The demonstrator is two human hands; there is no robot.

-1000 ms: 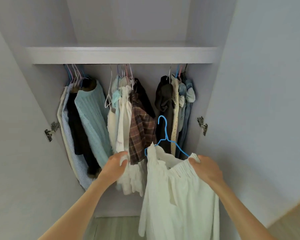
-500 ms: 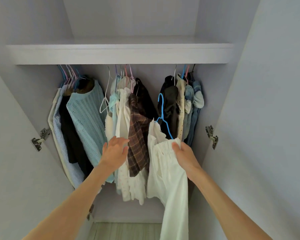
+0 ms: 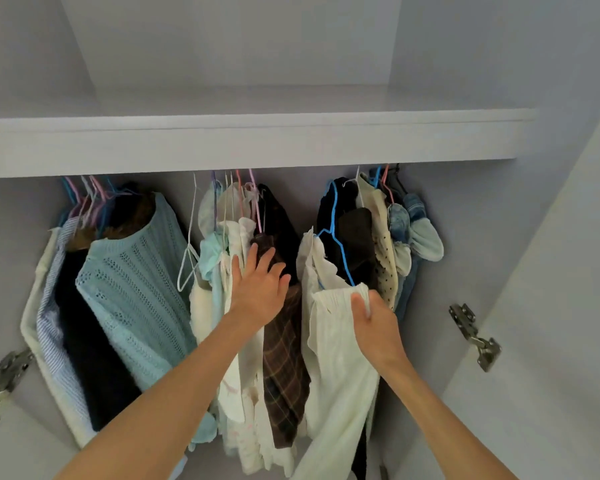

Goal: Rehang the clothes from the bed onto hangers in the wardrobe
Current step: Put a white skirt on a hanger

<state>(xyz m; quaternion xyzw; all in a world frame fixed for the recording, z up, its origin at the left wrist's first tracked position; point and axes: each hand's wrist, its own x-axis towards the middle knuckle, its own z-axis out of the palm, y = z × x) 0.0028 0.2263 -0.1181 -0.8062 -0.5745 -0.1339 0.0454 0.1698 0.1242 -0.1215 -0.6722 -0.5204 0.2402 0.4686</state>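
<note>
A white garment [image 3: 333,341] hangs on a blue wire hanger [image 3: 335,233], lifted high inside the wardrobe with the hook just under the shelf; the rail is hidden behind the shelf edge. My right hand [image 3: 374,327] grips the garment's gathered top edge at the hanger's right shoulder. My left hand [image 3: 258,282] lies flat with spread fingers against the brown plaid garment [image 3: 284,368] and the dark one behind it, pressing them leftward. A gap shows between these clothes and the white garment.
Light-blue knit sweater [image 3: 136,299], dark and striped clothes hang at the left. An empty white hanger [image 3: 187,258] dangles beside them. Black, dotted cream and denim pieces [image 3: 413,237] fill the right. A white shelf [image 3: 250,140] spans above. Door hinges [image 3: 475,337] flank both sides.
My right hand has raised the white garment and its blue hanger up toward the shelf. My left hand moved up and right onto the plaid and dark clothes. The camera tilted upward.
</note>
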